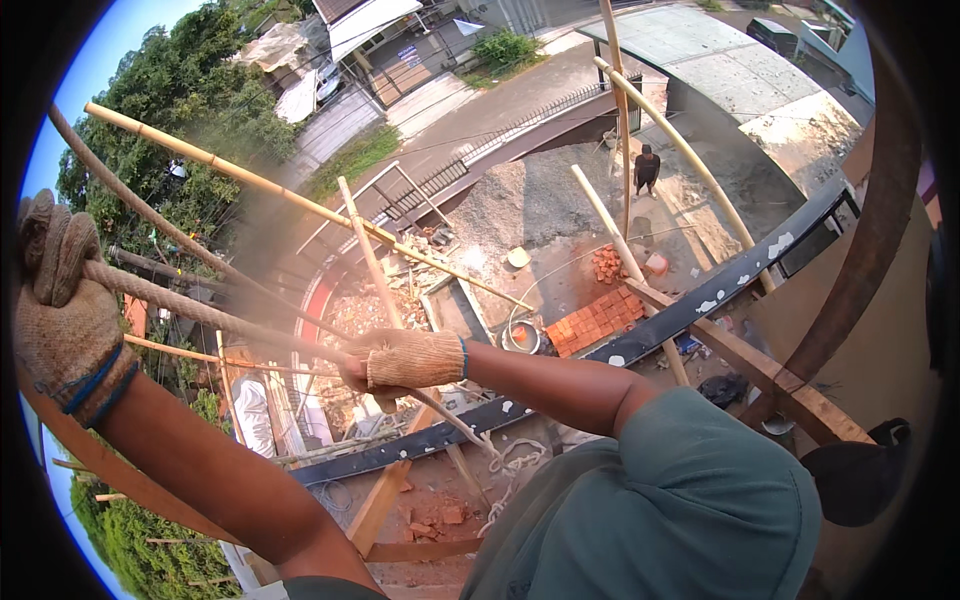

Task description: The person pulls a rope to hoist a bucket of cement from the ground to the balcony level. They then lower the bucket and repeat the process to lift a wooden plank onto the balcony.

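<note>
My left hand (68, 320), in a knitted work glove with a blue-edged cuff, is raised at the far left and closed around a thick tan rope (205, 313). In the middle, my right hand (412, 360), gloved too, grips the same rope with its fingers wrapped round it. The rope runs across between both hands, and its tail falls past my right hand to loose coils (520, 458) near the dark rail. A second rope strand (150, 213) slants down from the upper left toward my right hand. What the rope leads to is out of view.
I am high above a yard. A dark metal rail (720, 292) with peeling paint crosses in front of me. Bamboo poles (240, 168) and a timber beam (780, 385) rise around. Below are stacked bricks (597, 322), a bucket (521, 337), a gravel pile (520, 205) and a standing person (647, 172).
</note>
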`<action>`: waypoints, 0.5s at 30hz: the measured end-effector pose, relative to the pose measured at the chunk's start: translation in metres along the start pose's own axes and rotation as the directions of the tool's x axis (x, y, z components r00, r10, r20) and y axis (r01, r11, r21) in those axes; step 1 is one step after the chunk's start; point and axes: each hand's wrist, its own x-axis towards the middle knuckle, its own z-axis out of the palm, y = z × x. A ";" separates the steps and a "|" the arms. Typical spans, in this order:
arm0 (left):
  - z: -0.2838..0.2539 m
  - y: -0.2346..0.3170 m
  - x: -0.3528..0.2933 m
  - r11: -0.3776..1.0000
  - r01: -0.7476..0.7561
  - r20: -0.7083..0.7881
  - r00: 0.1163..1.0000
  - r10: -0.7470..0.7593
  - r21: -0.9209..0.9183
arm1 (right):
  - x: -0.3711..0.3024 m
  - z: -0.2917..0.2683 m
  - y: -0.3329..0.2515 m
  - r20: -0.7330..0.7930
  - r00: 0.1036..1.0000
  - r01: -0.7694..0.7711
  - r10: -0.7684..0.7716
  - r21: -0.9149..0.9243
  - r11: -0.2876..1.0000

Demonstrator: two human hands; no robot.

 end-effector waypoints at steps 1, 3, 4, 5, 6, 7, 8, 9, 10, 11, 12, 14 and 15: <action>0.014 -0.004 -0.008 1.000 0.002 -0.112 0.994 -0.004 -0.014 | -0.002 -0.009 -0.010 0.074 0.995 -0.059 0.060 -0.025 0.998; -0.016 0.003 -0.016 0.992 0.005 0.101 0.995 0.008 -0.125 | 0.004 -0.028 -0.050 0.135 0.991 0.012 0.021 -0.236 0.972; -0.005 0.005 -0.024 0.996 -0.082 -0.013 0.997 0.081 -0.046 | 0.012 -0.030 -0.092 0.081 0.995 0.064 -0.049 -0.193 0.979; 0.006 0.011 -0.037 0.988 -0.135 -0.135 0.980 0.144 0.071 | 0.030 -0.024 -0.131 0.055 0.989 0.144 -0.137 -0.138 0.980; 0.014 0.005 -0.042 0.983 -0.158 -0.252 0.951 0.177 0.095 | 0.049 -0.016 -0.170 0.037 0.975 0.223 -0.221 -0.116 0.968; 0.024 -0.004 -0.049 0.989 -0.131 -0.379 0.913 0.150 0.075 | 0.072 0.002 -0.209 0.016 0.942 0.330 -0.335 -0.224 0.917; 0.030 -0.021 -0.054 0.994 -0.106 -0.488 0.867 0.102 0.021 | 0.096 0.017 -0.241 0.004 0.925 0.356 -0.379 -0.351 0.866; 0.042 -0.029 -0.055 0.995 -0.100 -0.552 0.831 0.071 -0.023 | 0.115 0.040 -0.279 0.061 0.922 0.374 -0.382 -0.385 0.843; 0.052 -0.029 -0.060 0.998 -0.054 -0.580 0.813 0.053 0.016 | 0.144 0.062 -0.297 0.141 0.921 0.389 -0.362 -0.304 0.870; 0.055 -0.035 -0.065 0.997 -0.078 -0.605 0.792 0.075 0.022 | 0.164 0.079 -0.319 0.192 0.935 0.337 -0.298 -0.221 0.915; 0.062 -0.041 -0.065 0.994 -0.112 -0.617 0.781 0.096 0.014 | 0.177 0.102 -0.345 0.228 0.946 0.273 -0.230 -0.176 0.946; 0.061 -0.049 -0.064 0.997 -0.062 -0.629 0.777 0.021 -0.044 | 0.193 0.153 -0.369 0.130 0.964 0.245 -0.233 -0.080 0.966; 0.060 -0.045 -0.069 0.999 -0.036 -0.634 0.773 0.025 -0.004 | 0.201 0.169 -0.372 0.118 0.969 0.221 -0.218 -0.010 0.975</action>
